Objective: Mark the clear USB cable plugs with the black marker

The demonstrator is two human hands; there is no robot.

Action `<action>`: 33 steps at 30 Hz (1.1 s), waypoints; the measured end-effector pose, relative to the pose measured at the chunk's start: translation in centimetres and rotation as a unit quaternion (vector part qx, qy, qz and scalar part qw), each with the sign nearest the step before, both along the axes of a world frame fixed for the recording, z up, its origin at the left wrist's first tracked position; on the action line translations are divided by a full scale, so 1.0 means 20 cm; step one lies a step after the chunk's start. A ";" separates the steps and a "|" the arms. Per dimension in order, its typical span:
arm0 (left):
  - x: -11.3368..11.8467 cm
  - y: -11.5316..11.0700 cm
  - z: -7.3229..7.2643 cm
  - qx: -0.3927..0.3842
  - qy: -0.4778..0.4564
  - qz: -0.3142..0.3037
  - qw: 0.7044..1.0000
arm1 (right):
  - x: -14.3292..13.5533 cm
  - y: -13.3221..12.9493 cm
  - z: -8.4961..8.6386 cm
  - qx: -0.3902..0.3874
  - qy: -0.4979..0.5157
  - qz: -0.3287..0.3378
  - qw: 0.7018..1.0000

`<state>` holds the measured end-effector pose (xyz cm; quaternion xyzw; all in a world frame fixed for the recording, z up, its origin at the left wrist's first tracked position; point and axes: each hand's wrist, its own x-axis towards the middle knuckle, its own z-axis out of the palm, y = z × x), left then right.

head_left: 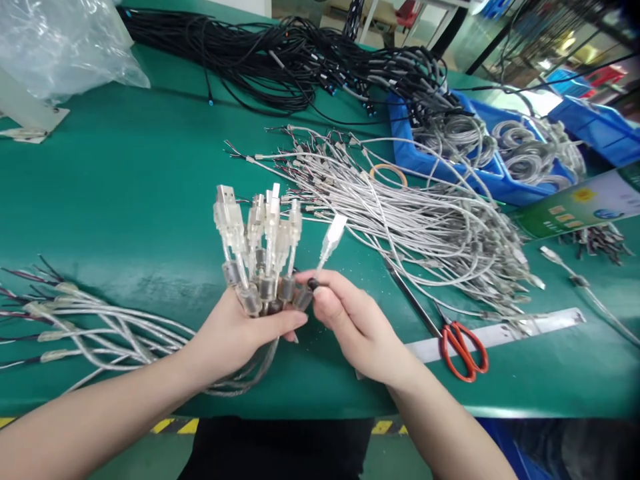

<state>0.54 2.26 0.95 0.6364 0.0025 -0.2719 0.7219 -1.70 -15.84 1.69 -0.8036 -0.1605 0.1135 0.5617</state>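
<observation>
My left hand is wrapped round a bunch of clear-jacketed USB cables, their metal plugs pointing up. Dark ferrite beads sit just above its fingers, and the cable tails run off to the left, ending in bare coloured wires. Beside the bunch, my right hand pinches a single USB cable near its dark bead, between thumb and forefinger. This plug tilts to the right, apart from the others. A large pile of similar cables lies beyond my right hand.
Red-handled scissors lie on a steel ruler at the right. Black cables stretch across the back. Blue bins hold coiled cables. A plastic bag occupies the far left, and a roll of tape rests by the pile.
</observation>
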 end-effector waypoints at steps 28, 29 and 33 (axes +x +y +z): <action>0.01 -0.01 0.00 -0.124 0.182 -0.025 0.975 | 0.06 0.04 -0.09 0.351 0.191 -0.170 0.901; 0.01 -0.01 0.00 -0.125 0.183 -0.025 0.975 | 0.06 0.04 -0.09 0.349 0.190 -0.171 0.902; 0.00 -0.01 0.00 -0.115 0.172 -0.011 0.978 | 0.06 0.03 -0.09 0.339 0.198 -0.159 0.906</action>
